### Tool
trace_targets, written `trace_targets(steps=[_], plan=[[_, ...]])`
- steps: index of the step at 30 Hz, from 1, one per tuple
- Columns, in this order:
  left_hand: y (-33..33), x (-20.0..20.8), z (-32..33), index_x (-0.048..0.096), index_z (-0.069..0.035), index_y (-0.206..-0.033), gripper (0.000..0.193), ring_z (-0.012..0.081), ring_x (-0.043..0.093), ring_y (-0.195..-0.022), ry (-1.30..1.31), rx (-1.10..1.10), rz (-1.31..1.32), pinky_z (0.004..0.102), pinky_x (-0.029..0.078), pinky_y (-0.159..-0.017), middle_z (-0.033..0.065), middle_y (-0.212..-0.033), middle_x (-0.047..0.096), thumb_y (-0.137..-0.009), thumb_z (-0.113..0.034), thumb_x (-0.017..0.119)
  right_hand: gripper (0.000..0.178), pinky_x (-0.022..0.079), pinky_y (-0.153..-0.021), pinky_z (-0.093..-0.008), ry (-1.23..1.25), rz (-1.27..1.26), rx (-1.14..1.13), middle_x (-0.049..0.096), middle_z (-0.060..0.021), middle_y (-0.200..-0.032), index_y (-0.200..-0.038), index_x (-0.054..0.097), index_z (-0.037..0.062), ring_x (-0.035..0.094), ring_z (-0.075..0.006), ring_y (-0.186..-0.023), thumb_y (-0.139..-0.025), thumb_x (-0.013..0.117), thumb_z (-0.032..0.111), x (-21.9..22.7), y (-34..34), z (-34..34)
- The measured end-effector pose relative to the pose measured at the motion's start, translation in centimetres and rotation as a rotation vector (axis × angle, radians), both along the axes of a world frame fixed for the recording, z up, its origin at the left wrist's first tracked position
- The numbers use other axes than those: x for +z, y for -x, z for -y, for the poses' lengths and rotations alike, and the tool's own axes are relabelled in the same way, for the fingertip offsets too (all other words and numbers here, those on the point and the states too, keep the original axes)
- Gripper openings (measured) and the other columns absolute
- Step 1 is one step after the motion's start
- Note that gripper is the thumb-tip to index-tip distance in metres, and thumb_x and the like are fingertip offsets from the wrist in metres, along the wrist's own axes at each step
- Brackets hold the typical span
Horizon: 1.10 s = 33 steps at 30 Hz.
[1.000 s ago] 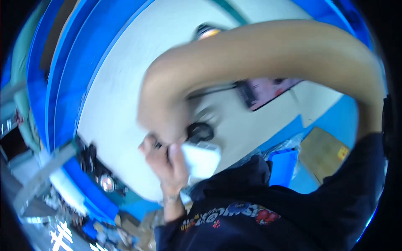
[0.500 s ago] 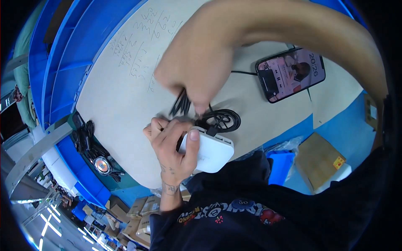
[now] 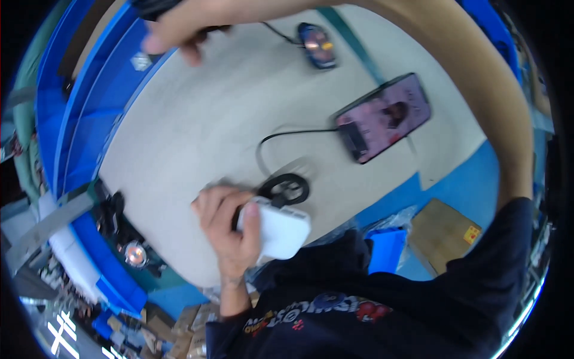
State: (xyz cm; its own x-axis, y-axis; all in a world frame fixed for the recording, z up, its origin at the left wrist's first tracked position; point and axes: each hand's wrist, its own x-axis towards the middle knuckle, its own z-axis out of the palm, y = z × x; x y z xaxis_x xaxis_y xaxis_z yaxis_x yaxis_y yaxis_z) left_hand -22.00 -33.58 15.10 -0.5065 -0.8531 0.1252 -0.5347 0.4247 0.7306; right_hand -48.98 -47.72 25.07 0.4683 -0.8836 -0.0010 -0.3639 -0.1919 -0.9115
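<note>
My left hand point(image 3: 226, 222) is closed around a white multi-port USB charger point(image 3: 282, 232), thumb on top. A black plug sits in one port, and its coiled black cable point(image 3: 288, 189) lies on the table just beyond. From that coil a thin lead runs to a phone point(image 3: 385, 118) lying screen up. Blurred by motion, my right hand point(image 3: 188, 30) is at the far left, above the edge of the blue bins, closed on a dark bundle of black cable point(image 3: 156, 7) that is partly cut off by the picture's top.
Blue bins point(image 3: 89, 128) line the table's left side. A round disc with a copper-coloured centre point(image 3: 317, 45) lies at the far side on a black lead. Another disc point(image 3: 136, 254) sits among black cables at the left. A cardboard box point(image 3: 443, 234) stands lower right.
My right hand has swung from beside the charger to the far left, carrying the black cable away. That uncovers the far disc. My left hand still holds the charger.
</note>
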Motion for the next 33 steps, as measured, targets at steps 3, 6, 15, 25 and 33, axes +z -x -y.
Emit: trace_targets(steps=[3,6,15,25,33], plan=[[-0.2,1.0,-0.5,0.068,-0.004,-0.097,0.021,0.0239,0.053,-0.091,-0.137,0.153,-0.031,0.0354,0.037,-0.091,0.0084,-0.100,0.065,-0.086,-0.021,0.065,0.040,0.054,-0.080,-0.0368,0.011,-0.087,-0.016,0.072,-0.0136,-0.101,-0.110,0.069,-0.0055,0.064,-0.0263,-0.083,-0.097,0.054,0.029,0.0,1.4,1.0],[1.8,1.6,-0.3,0.066,-0.003,-0.101,0.023,0.0240,0.054,-0.093,-0.197,0.099,-0.072,0.0347,0.039,-0.091,0.0097,-0.102,0.064,-0.086,-0.021,0.065,0.039,0.054,-0.078,-0.0361,0.044,-0.201,-0.089,0.073,-0.0135,-0.101,-0.110,0.070,-0.0044,0.065,-0.0263,-0.083,-0.095,0.057,0.030,1.5,1.1,3.9],[5.1,5.6,7.3,0.035,-0.004,-0.154,0.062,0.0342,0.059,-0.111,-0.230,0.147,-0.663,0.0491,0.056,-0.090,0.0255,-0.148,0.046,-0.103,-0.035,0.052,0.038,0.056,-0.073,-0.0339,0.271,-0.275,-0.053,0.074,-0.0132,-0.100,-0.108,0.073,-0.0009,0.067,-0.0265,-0.083,-0.088,0.066,0.030,5.8,-5.2,0.9],[8.7,8.2,9.6,0.036,-0.005,-0.155,0.060,0.0350,0.056,-0.128,-1.204,-0.410,-1.305,0.0419,0.058,-0.088,0.0238,-0.159,0.037,-0.106,-0.038,0.050,0.038,0.057,-0.067,-0.0316,0.466,-0.383,0.047,0.076,-0.0129,-0.099,-0.106,0.076,0.0030,0.070,-0.0267,-0.083,-0.081,0.076,0.031,6.9,0.8,-5.7],[6.7,12.5,13.8,0.053,-0.007,-0.142,0.039,0.0211,0.061,-0.112,-1.256,-0.535,-1.260,0.0255,0.055,-0.077,0.0150,-0.132,0.060,-0.104,-0.015,0.053,0.018,0.052,-0.059,-0.0292,1.035,0.086,-0.715,0.075,-0.0105,-0.084,-0.091,0.077,0.0028,0.064,-0.0233,-0.064,-0.077,0.077,0.015,0.1,7.0,-14.7]])
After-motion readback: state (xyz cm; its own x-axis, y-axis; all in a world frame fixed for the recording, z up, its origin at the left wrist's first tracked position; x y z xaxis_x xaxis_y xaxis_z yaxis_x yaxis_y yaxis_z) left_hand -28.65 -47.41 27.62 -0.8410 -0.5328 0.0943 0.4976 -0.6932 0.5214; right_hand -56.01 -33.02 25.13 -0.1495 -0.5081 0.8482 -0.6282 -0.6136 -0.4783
